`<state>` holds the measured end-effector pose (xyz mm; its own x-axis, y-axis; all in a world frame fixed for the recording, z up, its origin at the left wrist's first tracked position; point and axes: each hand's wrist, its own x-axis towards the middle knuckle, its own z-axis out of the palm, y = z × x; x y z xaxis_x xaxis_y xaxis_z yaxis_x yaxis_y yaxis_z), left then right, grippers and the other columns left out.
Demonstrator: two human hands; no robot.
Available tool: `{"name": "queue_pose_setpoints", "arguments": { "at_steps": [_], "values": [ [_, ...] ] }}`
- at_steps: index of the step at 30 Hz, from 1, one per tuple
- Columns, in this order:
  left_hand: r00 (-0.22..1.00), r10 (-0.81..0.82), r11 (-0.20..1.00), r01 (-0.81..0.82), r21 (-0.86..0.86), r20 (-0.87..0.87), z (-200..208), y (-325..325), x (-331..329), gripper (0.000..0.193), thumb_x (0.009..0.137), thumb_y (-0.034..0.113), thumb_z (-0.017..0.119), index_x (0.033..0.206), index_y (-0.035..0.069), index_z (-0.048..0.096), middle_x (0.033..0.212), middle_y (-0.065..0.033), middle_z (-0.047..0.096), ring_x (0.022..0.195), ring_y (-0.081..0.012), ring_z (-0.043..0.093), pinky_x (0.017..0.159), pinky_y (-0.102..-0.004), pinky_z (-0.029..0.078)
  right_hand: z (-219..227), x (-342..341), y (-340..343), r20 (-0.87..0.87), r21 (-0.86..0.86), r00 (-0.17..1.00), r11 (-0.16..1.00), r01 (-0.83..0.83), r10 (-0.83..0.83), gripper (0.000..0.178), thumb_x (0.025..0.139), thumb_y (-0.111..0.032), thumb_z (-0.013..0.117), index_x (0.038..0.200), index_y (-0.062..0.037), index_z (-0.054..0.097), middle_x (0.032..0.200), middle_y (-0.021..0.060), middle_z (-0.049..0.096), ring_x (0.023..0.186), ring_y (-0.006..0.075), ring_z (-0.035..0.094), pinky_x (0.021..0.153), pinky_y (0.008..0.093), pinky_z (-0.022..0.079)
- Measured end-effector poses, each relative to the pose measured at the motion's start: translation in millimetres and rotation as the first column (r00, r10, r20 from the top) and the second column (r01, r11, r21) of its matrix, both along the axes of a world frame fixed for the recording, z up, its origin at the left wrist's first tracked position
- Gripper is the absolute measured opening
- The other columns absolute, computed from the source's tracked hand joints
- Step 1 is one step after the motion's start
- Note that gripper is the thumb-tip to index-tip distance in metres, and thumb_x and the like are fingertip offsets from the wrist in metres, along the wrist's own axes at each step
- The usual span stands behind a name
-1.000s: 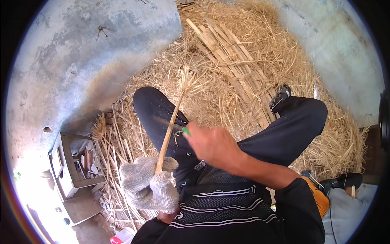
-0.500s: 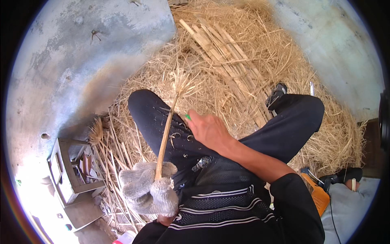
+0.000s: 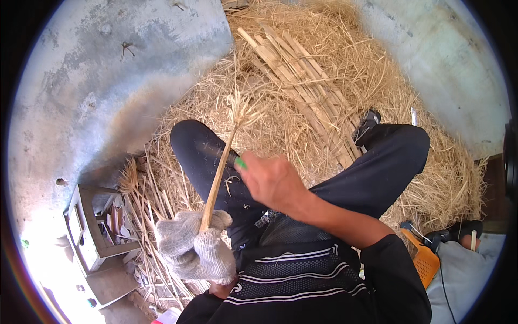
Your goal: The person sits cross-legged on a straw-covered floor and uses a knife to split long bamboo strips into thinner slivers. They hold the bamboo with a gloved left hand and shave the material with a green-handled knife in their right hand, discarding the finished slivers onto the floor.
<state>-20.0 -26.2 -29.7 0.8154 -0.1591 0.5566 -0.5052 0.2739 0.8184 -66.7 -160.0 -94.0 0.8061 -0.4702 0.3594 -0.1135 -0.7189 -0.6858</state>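
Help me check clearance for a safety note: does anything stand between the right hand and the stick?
Only the partly green tool in the right hand, pointing toward the stick; nothing else visible intervenes. Blur hides whether tool and stick touch.

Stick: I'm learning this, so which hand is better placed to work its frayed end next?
Likely the right hand, nearer the frayed end with a green tool; the left hand grips the stick low.

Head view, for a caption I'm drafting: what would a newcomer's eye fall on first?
Probably the stick with its splayed, frayed tip, slanting up from the gloved left hand, left of centre. Next, the bare right hand beside the stick, holding something with a green end. At upper centre, flat strips lie on a heap of straw-coloured fibres.
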Motion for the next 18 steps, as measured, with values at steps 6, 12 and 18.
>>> {"name": "queue_pose_setpoints", "arguments": {
  "at_steps": [6, 12, 18],
  "values": [
    [0.998, -0.047, 0.999, 0.047, 0.016, 0.037, -3.2, -9.5, -2.5, 0.031, 0.086, 0.023, 0.074, 0.080, -0.001, 0.055, 0.073, -0.0099, 0.055, 0.054, -0.0193, 0.059, 0.046, -0.0291, 0.052, -72.1, 14.6, -34.5, -0.312, 0.041, 0.936, 0.982, 0.182, -0.161, 0.020, 0.098, -0.020, 0.051, 0.093, -0.0001, 0.052, 0.054, 0.0218, 0.055, 0.051, 0.0414, 0.060, 0.049, 0.0503, 0.048],
    [0.996, 0.088, 0.994, -0.087, 0.067, -0.010, 2.7, -2.8, 0.9, 0.032, 0.082, 0.022, 0.078, 0.074, -0.004, 0.062, 0.066, -0.0108, 0.062, 0.055, -0.0235, 0.063, 0.050, -0.0295, 0.050, 6.6, -2.2, 6.7, 0.061, 0.145, 0.997, 0.988, -0.060, 0.051, 0.018, 0.097, -0.019, 0.057, 0.095, -0.0015, 0.054, 0.056, 0.0176, 0.055, 0.051, 0.0381, 0.059, 0.046, 0.0462, 0.044],
    [0.999, -0.024, 0.995, 0.019, 0.098, 0.045, 2.4, 2.5, 6.9, 0.033, 0.081, 0.022, 0.079, 0.071, -0.005, 0.063, 0.066, -0.0124, 0.063, 0.054, -0.0219, 0.063, 0.051, -0.0287, 0.050, -18.5, 1.4, -5.1, -0.063, -0.048, 0.995, 0.996, 0.075, -0.078, 0.016, 0.097, -0.018, 0.057, 0.094, -0.0025, 0.053, 0.056, 0.0160, 0.056, 0.049, 0.0361, 0.058, 0.044, 0.0444, 0.044]
  ]
}}
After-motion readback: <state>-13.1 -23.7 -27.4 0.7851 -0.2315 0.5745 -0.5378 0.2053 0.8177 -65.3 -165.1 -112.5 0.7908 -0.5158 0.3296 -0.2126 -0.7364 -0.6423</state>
